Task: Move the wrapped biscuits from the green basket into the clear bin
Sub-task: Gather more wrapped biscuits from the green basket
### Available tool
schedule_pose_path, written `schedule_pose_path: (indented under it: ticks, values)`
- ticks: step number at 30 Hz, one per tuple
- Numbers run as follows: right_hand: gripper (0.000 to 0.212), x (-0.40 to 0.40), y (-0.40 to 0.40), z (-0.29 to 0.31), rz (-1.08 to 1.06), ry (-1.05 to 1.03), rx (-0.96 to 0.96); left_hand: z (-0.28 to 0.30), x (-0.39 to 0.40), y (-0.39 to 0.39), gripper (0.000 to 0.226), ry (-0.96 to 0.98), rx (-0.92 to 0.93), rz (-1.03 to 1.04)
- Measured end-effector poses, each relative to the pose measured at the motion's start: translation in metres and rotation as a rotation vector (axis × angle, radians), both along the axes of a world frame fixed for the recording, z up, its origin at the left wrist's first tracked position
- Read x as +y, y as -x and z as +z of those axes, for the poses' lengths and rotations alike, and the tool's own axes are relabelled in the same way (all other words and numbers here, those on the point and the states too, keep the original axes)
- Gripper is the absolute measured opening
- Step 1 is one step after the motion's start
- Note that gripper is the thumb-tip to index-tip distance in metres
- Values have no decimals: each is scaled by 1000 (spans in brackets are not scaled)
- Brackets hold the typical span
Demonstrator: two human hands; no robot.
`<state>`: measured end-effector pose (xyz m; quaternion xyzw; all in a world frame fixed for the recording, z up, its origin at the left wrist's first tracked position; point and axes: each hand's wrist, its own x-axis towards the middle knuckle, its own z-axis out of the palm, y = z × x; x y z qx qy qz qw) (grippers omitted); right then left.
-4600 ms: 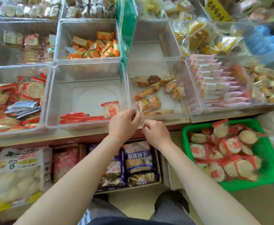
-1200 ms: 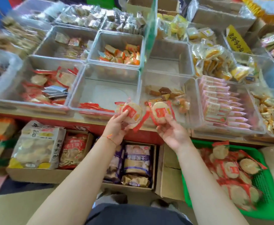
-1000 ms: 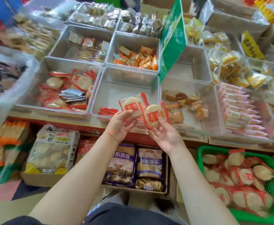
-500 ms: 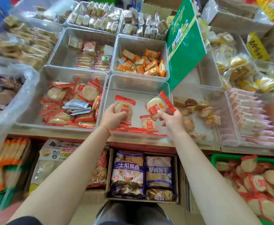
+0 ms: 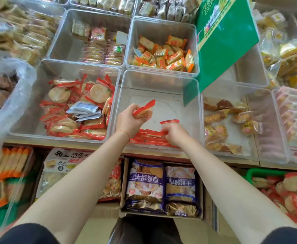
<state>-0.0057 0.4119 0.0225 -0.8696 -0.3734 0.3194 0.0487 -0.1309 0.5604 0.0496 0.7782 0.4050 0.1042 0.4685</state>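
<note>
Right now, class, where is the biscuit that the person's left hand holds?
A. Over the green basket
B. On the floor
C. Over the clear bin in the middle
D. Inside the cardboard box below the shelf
C: the left hand grips a red-wrapped biscuit above the floor of the clear bin, far from the green basket.

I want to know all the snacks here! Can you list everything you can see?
clear bin: one, see-through, centre, few red-wrapped biscuits along its near wall
held biscuit: one, red wrapper, in left grip
green basket: one, lower right, biscuits inside
round crackers bin: one, red wrappers, left of the clear bin
orange sweets bin: one, behind the clear bin
green sign: one, upper right
purple bags: two, in the box below the shelf
left hand: grips the biscuit over the clear bin
right hand: curled on a red wrapper, low in the bin
</note>
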Motion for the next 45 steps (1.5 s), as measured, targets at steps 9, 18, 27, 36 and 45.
schedule_pose_path:
  ticks: [9, 18, 27, 36, 45]
  values:
    - [74, 16, -33, 39, -151, -411, 121, -13, 2, -39, 27, 68, 70, -262]
    - [37, 14, -13, -1, -109, -159, 124, -34, 7, -35, 45, -20, 719, -609]
    - [54, 19, -20, 0, 21, 91, 287, -28, 6, -49, 40, 240, 489, -501]
    - [73, 10, -30, -15, 176, 225, -118, -42, -10, -41, 33, -4, 617, -613]
    - [18, -12, -26, 30, 114, 259, -79, -34, -23, -43, 50, -62, 742, -717]
